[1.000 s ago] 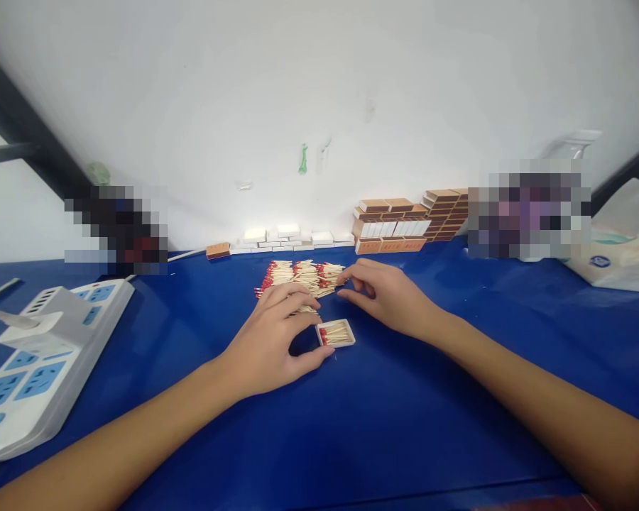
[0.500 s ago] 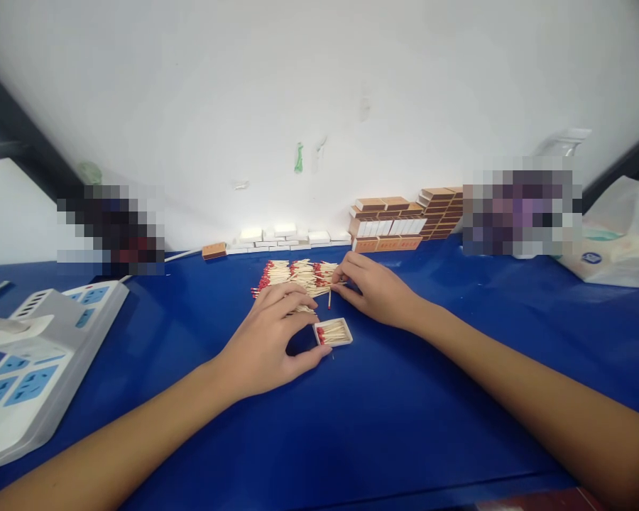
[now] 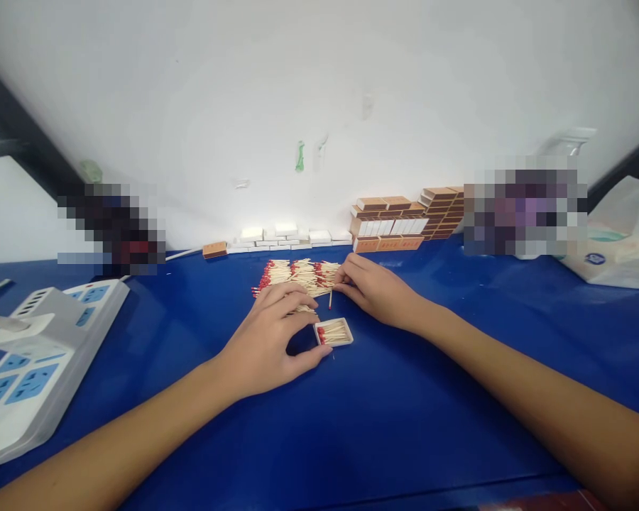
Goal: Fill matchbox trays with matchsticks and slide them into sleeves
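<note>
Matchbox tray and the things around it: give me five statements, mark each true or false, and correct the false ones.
1. The left hand is at the tray. True.
2. The red heads in the tray lie at its right end. False: the red heads lie at its left end.
3. The right hand is at the match pile. True.
4. The power strip is at the picture's right. False: the power strip is at the left.
5. Brown boxes are stacked right of the white boxes. True.

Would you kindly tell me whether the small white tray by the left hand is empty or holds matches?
The tray holds matches: pale sticks lie inside, red heads toward the left hand. I cannot tell how many.
</note>
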`<action>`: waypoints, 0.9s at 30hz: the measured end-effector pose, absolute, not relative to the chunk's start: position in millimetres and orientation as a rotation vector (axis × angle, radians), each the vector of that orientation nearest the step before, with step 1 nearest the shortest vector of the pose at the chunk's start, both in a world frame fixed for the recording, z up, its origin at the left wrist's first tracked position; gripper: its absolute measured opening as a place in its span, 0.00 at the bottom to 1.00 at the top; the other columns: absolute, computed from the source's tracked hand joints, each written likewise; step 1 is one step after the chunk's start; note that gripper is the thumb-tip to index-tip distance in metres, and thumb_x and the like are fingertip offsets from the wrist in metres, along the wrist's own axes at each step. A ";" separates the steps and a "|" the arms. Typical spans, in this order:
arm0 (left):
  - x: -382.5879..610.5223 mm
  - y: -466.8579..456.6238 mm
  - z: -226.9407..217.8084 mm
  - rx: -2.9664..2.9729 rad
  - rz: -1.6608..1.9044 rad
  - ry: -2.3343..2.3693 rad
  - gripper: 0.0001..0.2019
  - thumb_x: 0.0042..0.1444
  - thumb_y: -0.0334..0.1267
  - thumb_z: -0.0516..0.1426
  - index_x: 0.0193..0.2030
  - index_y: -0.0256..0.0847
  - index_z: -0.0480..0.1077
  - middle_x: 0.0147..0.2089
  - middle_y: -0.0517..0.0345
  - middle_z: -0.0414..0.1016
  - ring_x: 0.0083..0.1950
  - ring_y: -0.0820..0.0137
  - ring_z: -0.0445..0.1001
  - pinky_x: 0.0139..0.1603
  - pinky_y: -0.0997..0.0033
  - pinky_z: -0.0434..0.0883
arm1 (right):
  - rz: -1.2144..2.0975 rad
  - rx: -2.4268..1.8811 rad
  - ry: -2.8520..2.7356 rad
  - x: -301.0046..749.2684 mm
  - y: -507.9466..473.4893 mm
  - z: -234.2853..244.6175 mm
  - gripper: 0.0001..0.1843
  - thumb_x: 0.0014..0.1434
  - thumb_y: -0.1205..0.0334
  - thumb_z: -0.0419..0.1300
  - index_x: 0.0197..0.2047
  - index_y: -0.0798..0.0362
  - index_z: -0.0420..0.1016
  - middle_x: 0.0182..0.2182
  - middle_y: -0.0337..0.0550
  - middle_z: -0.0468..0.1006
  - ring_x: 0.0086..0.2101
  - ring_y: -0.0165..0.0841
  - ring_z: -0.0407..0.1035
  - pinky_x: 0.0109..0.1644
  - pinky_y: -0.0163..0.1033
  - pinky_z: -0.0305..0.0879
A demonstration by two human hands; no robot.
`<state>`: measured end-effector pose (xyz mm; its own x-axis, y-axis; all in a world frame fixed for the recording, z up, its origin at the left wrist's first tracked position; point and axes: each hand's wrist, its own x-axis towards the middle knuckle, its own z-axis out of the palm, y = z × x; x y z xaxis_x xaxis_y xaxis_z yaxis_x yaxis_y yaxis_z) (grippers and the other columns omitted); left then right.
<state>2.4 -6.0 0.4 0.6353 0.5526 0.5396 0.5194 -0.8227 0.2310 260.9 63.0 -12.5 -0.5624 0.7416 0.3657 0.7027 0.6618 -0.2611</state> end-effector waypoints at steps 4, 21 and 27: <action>2.5 -5.9 0.9 2.796 0.969 0.912 0.11 0.62 0.44 0.66 0.48 0.42 0.78 0.53 0.50 0.80 0.62 0.55 0.73 0.64 0.48 0.68 | 0.151 -1.151 -2.414 262.1 61.0 -8.4 0.06 0.74 0.61 0.53 0.42 0.51 0.67 0.42 0.47 0.71 0.40 0.38 0.68 0.44 0.42 0.65; 4.4 -5.4 2.8 2.791 0.984 0.971 0.09 0.62 0.42 0.66 0.47 0.43 0.79 0.53 0.51 0.81 0.63 0.54 0.73 0.65 0.47 0.68 | 0.802 -0.985 -2.498 245.7 -1.3 29.7 0.10 0.74 0.54 0.58 0.43 0.51 0.73 0.44 0.44 0.75 0.45 0.36 0.69 0.50 0.43 0.65; 3.6 -4.5 2.0 2.788 0.964 0.960 0.10 0.62 0.43 0.66 0.48 0.43 0.79 0.53 0.51 0.80 0.62 0.55 0.73 0.65 0.48 0.68 | 0.753 -0.993 -2.483 242.9 1.4 25.7 0.08 0.73 0.58 0.59 0.41 0.51 0.75 0.42 0.43 0.76 0.44 0.35 0.69 0.50 0.42 0.65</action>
